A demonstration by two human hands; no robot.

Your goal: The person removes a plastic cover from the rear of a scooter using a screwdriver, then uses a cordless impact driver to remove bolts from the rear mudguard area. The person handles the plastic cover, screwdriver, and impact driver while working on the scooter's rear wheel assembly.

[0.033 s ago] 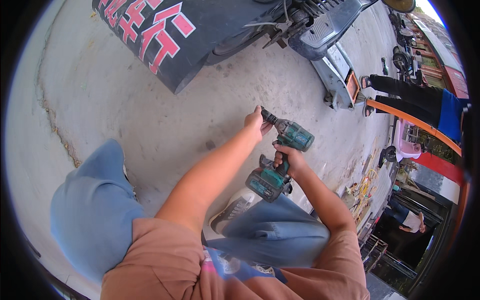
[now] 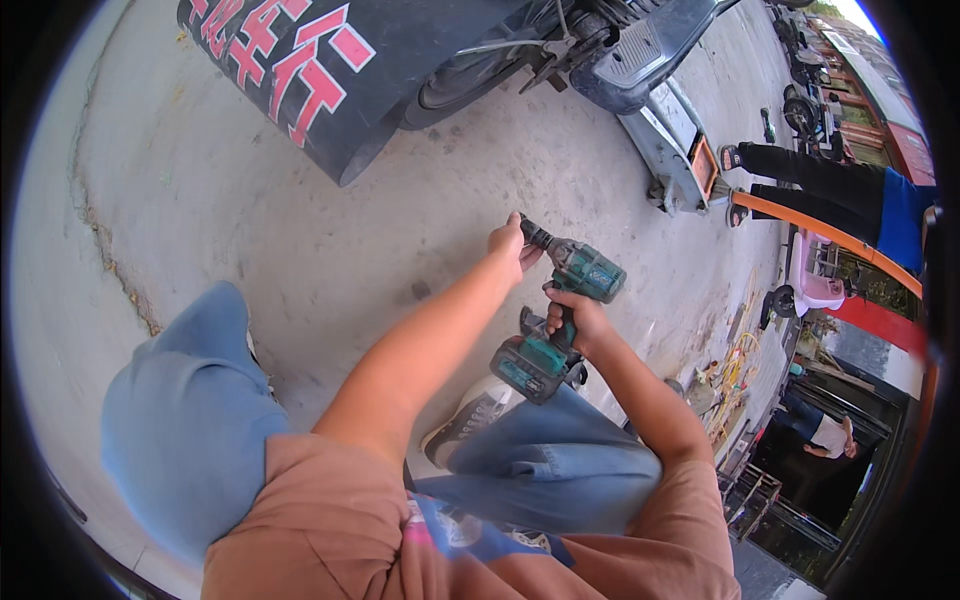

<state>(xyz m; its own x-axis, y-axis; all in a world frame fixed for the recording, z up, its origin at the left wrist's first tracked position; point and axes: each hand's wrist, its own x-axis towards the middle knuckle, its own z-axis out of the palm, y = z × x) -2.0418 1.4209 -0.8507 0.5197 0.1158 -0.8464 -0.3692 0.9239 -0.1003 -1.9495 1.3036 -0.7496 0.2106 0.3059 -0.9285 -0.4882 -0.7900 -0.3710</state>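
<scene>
A teal and black cordless impact wrench (image 2: 588, 268) is held out over the floor in front of me. My right hand (image 2: 582, 320) wraps around its grip, above the large battery pack (image 2: 528, 368) at the base. On the nose sits a dark socket (image 2: 535, 233), pointing up and to the left. My left hand (image 2: 509, 246) closes its fingers on the socket's end, partly hiding the tip. The wrench touches neither the vehicle nor the floor.
Ahead, a vehicle with a black mud flap (image 2: 345, 110) stands beside a floor jack (image 2: 672, 140) with an orange handle (image 2: 830, 238). A person in black trousers (image 2: 815, 172) stands at the right. Farther right are a pink scooter (image 2: 815, 285), yellow hose (image 2: 740, 365) and another person (image 2: 830, 437).
The surroundings have shifted slightly in view, with the vehicle a little farther left and up. Both hands keep the same hold on the impact wrench.
</scene>
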